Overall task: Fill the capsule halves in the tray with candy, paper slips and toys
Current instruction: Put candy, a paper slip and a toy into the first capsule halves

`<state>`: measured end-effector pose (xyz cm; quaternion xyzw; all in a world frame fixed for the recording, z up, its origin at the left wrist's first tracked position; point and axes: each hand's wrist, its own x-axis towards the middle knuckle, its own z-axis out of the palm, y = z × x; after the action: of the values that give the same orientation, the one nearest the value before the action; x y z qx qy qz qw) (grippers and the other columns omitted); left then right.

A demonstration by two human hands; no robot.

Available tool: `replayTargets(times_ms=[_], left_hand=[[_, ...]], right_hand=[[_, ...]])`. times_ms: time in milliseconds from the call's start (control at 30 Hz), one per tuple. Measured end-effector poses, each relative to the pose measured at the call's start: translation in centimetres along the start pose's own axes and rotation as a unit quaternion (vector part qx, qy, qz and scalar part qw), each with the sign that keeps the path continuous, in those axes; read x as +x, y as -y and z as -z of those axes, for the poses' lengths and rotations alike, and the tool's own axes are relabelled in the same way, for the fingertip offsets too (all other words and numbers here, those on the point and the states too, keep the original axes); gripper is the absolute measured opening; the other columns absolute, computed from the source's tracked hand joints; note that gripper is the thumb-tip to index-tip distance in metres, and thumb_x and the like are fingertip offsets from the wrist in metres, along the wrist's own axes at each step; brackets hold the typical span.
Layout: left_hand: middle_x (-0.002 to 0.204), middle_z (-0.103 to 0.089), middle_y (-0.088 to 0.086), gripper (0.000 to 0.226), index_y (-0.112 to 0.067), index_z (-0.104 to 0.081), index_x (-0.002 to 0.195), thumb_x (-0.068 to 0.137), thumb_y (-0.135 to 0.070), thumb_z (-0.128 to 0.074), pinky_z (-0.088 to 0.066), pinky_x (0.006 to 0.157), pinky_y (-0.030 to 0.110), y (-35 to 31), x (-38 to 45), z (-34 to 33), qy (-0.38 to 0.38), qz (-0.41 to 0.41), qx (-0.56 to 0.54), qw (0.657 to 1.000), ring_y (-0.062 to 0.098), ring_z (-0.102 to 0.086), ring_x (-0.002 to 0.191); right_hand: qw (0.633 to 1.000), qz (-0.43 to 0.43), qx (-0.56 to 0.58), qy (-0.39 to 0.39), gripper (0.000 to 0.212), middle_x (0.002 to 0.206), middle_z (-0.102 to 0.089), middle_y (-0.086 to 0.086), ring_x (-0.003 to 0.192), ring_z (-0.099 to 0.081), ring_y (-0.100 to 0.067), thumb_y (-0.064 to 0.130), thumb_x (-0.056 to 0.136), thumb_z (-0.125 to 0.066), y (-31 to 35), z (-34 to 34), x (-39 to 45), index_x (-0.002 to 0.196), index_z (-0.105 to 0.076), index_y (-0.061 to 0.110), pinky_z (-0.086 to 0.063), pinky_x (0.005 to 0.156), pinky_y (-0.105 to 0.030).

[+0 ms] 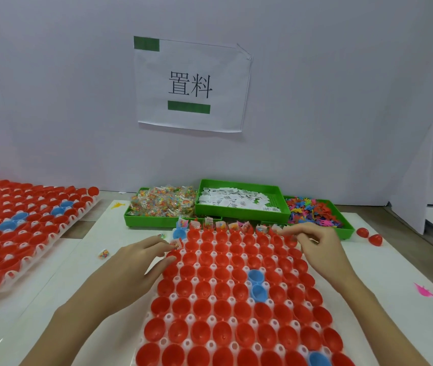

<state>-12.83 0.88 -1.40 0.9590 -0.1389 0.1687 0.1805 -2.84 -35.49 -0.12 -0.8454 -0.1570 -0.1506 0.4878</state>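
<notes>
A white tray point(193, 317) before me holds rows of red capsule halves point(204, 307) and a few blue capsule halves point(256, 277). Its far row point(226, 225) has candy packets and slips standing in it. My left hand point(141, 262) rests at the tray's far left edge, fingertips pinching a small candy packet point(176, 243) over the second row. My right hand point(315, 244) hovers over the far right corner, fingers curled; what they hold is hidden.
Three green bins stand behind the tray: candy packets point(162, 202), paper slips point(236, 200), coloured toys point(313, 211). A second tray of capsule halves point(22, 225) lies at left. Loose candy packets point(103, 253), two red halves point(371, 236) and a pink toy point(424, 291) lie on the table.
</notes>
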Motion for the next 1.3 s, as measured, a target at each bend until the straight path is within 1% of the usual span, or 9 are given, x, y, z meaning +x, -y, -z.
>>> replayTargets(times_ms=[100, 200, 333, 467, 733, 867, 1067, 1233, 1300], left_hand=[[0.116, -0.056, -0.034, 0.049, -0.037, -0.065, 0.13, 0.095, -0.055, -0.037, -0.038, 0.078, -0.001, 0.0, 0.1, -0.1, 0.002, 0.004, -0.008, 1.0, -0.018, -0.053, 0.09], [0.114, -0.058, -0.033, 0.044, -0.036, -0.067, 0.128, 0.095, -0.051, -0.043, -0.04, 0.078, 0.0, -0.1, 0.2, -0.2, 0.003, 0.011, -0.02, 1.0, -0.021, -0.054, 0.091], [0.114, -0.062, -0.03, 0.043, -0.033, -0.07, 0.124, 0.094, -0.051, -0.045, -0.042, 0.076, 0.004, -0.1, 0.2, -0.2, 0.006, 0.013, -0.018, 1.0, -0.014, -0.06, 0.092], [0.114, -0.061, -0.031, 0.04, -0.033, -0.07, 0.123, 0.095, -0.05, -0.047, -0.041, 0.077, 0.002, -0.1, 0.0, -0.1, 0.007, 0.012, -0.015, 1.0, -0.02, -0.055, 0.09], [0.119, -0.056, -0.032, 0.048, -0.038, -0.066, 0.127, 0.094, -0.057, -0.038, -0.038, 0.077, 0.0, -0.1, 0.1, -0.1, 0.015, 0.014, 0.001, 1.0, -0.025, -0.046, 0.088], [0.121, -0.057, -0.031, 0.05, -0.037, -0.066, 0.128, 0.093, -0.058, -0.037, -0.037, 0.079, 0.0, -0.2, 0.1, 0.1, 0.018, 0.014, 0.006, 1.0, -0.017, -0.048, 0.09], [0.125, -0.056, -0.029, 0.052, -0.037, -0.063, 0.131, 0.093, -0.058, -0.034, -0.035, 0.079, 0.0, -0.4, 0.2, 0.1, 0.038, 0.017, 0.01, 0.999, -0.009, -0.051, 0.095], [0.125, -0.056, -0.03, 0.052, -0.038, -0.062, 0.131, 0.093, -0.059, -0.033, -0.036, 0.08, -0.001, -0.3, 0.2, 0.2, 0.039, 0.018, 0.011, 0.999, -0.01, -0.051, 0.095], [0.126, -0.056, -0.03, 0.053, -0.039, -0.062, 0.132, 0.093, -0.059, -0.032, -0.036, 0.08, -0.001, -0.3, 0.1, 0.2, 0.041, 0.02, 0.009, 0.999, -0.01, -0.051, 0.095]], right_hand=[[0.998, 0.024, -0.047, 0.033, 0.038, 0.119, -0.069, 0.019, 0.114, -0.06, 0.004, 0.008, 0.103, -0.055, -0.3, -0.6, -0.2, 0.105, -0.078, 0.038, -0.05, 0.096, -0.021], [0.976, 0.085, -0.144, 0.138, 0.035, 0.157, -0.039, 0.024, 0.148, -0.023, 0.005, 0.028, 0.106, -0.051, 0.3, -2.1, -0.3, 0.131, -0.064, 0.05, -0.018, 0.119, -0.031], [0.936, 0.145, -0.238, 0.214, 0.043, 0.161, -0.022, 0.031, 0.151, 0.004, 0.012, 0.033, 0.109, -0.037, 0.1, -4.1, -0.3, 0.151, -0.043, 0.042, 0.006, 0.127, -0.032], [0.929, 0.154, -0.275, 0.192, 0.044, 0.159, -0.033, 0.027, 0.152, -0.007, 0.009, 0.039, 0.109, -0.035, -0.1, -4.2, -0.1, 0.152, -0.045, 0.037, 0.006, 0.128, -0.033], [0.96, 0.114, -0.202, 0.155, 0.038, 0.151, -0.051, 0.017, 0.143, -0.035, 0.004, 0.033, 0.108, -0.046, 0.4, -4.5, -0.1, 0.144, -0.058, 0.028, -0.007, 0.127, -0.027], [0.966, 0.098, -0.188, 0.148, 0.034, 0.143, -0.059, 0.014, 0.138, -0.043, 0.001, 0.024, 0.106, -0.051, 0.2, -4.3, 0.2, 0.138, -0.063, 0.025, -0.02, 0.127, -0.036], [0.964, 0.107, -0.187, 0.158, 0.029, 0.134, -0.065, 0.017, 0.132, -0.049, 0.003, 0.021, 0.105, -0.054, 0.6, -4.1, 0.8, 0.127, -0.072, 0.025, -0.021, 0.126, -0.033], [0.973, 0.112, -0.166, 0.113, 0.021, 0.112, -0.07, 0.025, 0.113, -0.055, 0.011, 0.025, 0.101, -0.06, 1.8, -3.1, 2.0, 0.111, -0.078, 0.031, -0.041, 0.099, -0.009], [0.976, 0.115, -0.164, 0.086, 0.018, 0.105, -0.072, 0.021, 0.102, -0.06, 0.007, 0.025, 0.1, -0.062, 2.7, -3.0, 3.2, 0.109, -0.078, 0.029, -0.043, 0.089, -0.008]])
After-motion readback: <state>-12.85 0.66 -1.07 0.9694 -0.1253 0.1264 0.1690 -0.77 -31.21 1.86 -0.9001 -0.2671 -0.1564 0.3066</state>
